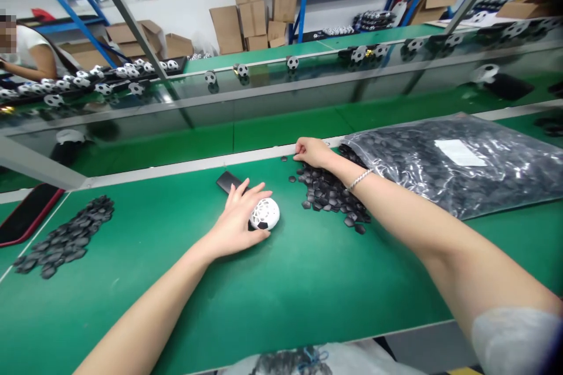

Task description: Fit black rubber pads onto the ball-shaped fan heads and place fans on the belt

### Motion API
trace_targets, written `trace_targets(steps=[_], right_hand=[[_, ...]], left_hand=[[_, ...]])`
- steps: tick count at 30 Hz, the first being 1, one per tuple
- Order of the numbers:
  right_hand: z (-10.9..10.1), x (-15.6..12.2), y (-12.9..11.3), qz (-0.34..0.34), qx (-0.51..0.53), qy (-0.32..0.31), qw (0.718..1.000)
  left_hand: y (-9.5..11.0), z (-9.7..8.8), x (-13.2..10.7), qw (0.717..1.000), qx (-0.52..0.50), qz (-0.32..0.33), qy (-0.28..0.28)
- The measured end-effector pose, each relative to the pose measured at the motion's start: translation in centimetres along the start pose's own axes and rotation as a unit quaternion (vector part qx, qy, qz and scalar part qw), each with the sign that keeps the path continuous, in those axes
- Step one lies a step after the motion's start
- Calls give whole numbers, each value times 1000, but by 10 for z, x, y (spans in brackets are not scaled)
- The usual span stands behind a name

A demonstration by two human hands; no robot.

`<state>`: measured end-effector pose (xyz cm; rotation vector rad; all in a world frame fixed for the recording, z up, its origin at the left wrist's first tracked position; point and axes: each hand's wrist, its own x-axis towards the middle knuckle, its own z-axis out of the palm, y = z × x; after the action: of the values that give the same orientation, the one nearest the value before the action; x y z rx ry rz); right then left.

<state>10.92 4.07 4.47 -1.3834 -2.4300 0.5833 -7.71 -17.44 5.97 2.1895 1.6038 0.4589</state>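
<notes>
A small white toy football [266, 214] with open lattice cells and one black patch sits on the green table. My left hand [240, 217] curves around it, thumb at its near side and fingers at its far side, the other fingers spread. A flat black piece [229, 181] shows partly from behind that hand; whether it joins the ball cannot be seen. My right hand [311, 152] is pinched closed at the far edge of a pile of small black pentagon pieces [328, 190]. Whatever is between its fingertips is hidden.
A clear plastic bag [457, 164] full of black pieces lies at right. Another black pile [70, 237] is at left, near a red-edged phone [29, 214]. Beyond the table's rail runs a green conveyor [272, 132], below a shelf with football items [292, 62]. A person [37, 55] sits far left.
</notes>
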Motion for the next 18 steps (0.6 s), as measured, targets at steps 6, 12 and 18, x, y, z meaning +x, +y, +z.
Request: trace_targets(steps=[6, 12, 18], right_hand=[[-8, -65, -37, -145, 237, -56, 959], [-8, -107, -59, -271, 307, -160, 898], [8, -107, -64, -286, 314, -140, 894]], left_hand=[[10, 9, 1, 993, -62, -83, 50], [-3, -5, 2, 986, -156, 22, -53], [0, -1, 3, 984, -174, 18, -24]])
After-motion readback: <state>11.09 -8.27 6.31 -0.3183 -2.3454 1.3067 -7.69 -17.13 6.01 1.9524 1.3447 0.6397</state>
